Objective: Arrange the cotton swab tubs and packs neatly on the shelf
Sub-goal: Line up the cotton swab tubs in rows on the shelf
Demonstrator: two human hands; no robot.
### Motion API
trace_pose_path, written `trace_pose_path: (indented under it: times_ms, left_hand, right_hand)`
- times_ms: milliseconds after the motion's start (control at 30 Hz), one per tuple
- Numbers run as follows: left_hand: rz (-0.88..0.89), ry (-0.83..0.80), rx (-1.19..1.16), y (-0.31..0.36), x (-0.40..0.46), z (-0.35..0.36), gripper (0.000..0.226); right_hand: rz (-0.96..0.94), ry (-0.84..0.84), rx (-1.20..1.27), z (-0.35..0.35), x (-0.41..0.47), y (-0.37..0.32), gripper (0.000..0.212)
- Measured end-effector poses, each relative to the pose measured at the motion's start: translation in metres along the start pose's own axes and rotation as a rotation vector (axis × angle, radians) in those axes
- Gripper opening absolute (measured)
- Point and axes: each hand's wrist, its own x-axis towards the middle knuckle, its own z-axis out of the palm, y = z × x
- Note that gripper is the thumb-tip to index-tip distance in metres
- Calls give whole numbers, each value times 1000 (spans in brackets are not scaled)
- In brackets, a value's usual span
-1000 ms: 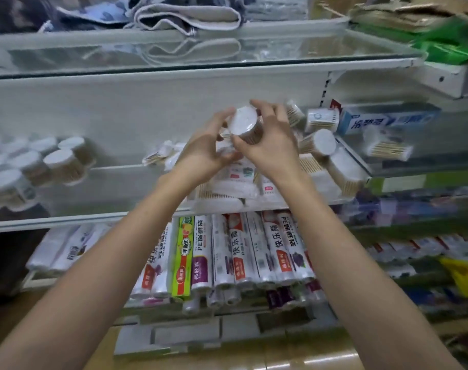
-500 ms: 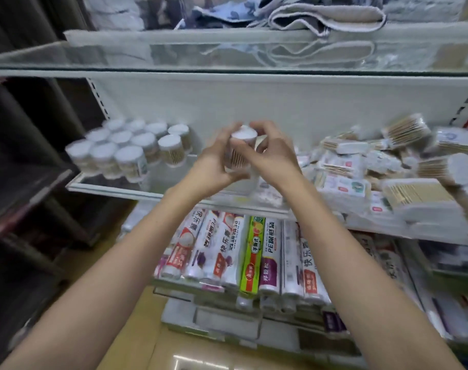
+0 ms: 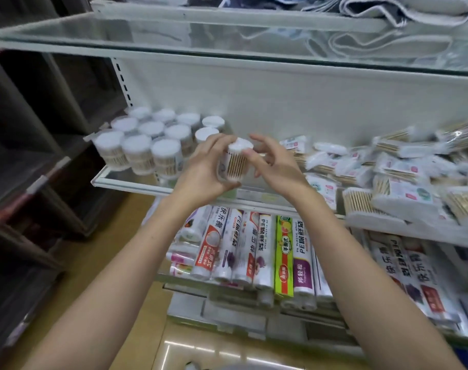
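Observation:
A clear cotton swab tub (image 3: 236, 162) with a white lid is upright in front of the white shelf (image 3: 126, 184). My left hand (image 3: 203, 172) grips its left side and base. My right hand (image 3: 274, 164) pinches its right side with thumb and a finger, the other fingers spread. Several matching tubs (image 3: 152, 142) stand in rows at the shelf's left end, just left of the held tub. A loose heap of swab packs (image 3: 393, 177) covers the shelf's right half.
A glass shelf (image 3: 227, 41) with folded towels hangs above. Below are rolls and boxes of plastic wrap (image 3: 256, 252). A dark wooden rack (image 3: 27, 156) stands to the left. A bare strip of shelf lies between the tubs and the packs.
The view has swung left, so the rows of tubs are now close. Both hands carried the tub left toward those rows and turned it upright. My right fingers have loosened.

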Motion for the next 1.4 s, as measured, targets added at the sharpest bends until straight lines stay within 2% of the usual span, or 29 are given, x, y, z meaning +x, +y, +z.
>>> trace_pose_path:
  times_ms: [167, 300, 433, 600, 700, 800, 867, 1000, 1133, 1300, 1400]
  left_hand:
    - [0, -5, -96, -13, -5, -9, 84]
    - [34, -89, -54, -28, -5, -10, 85]
    - [132, -60, 44, -34, -3, -9, 80]
    - [170, -68, 27, -33, 1, -10, 76]
    - [136, -102, -30, -32, 6, -14, 77]
    - [79, -95, -92, -24, 7, -14, 75]
    - [29, -63, -161, -19, 5, -12, 75]
    - [-17, -100, -239, -12, 3, -9, 79]
    - [-78, -169, -159, -1, 3, -11, 84]
    - [-64, -98, -7, 10, -1, -3, 79]
    - [-147, -66, -79, 17, -12, 3, 81]
  right_hand:
    - [24, -123, -41, 18, 2, -4, 55]
    - [75, -24, -92, 29, 7, -3, 48]
    - [111, 85, -104, 36, 4, -3, 41]
    - [126, 99, -98, 33, -9, 0, 44]
    - [80, 112, -145, 25, -15, 3, 46]
    - [57, 32, -206, 20, -16, 5, 79]
    - [32, -13, -238, 20, -15, 6, 91]
    - [-26, 3, -187, 15, -10, 8, 90]
    - [-20, -69, -172, 0, -6, 4, 84]
    - [-98, -132, -140, -11, -7, 11, 85]
    - [-158, -170, -159, -17, -14, 19, 85]
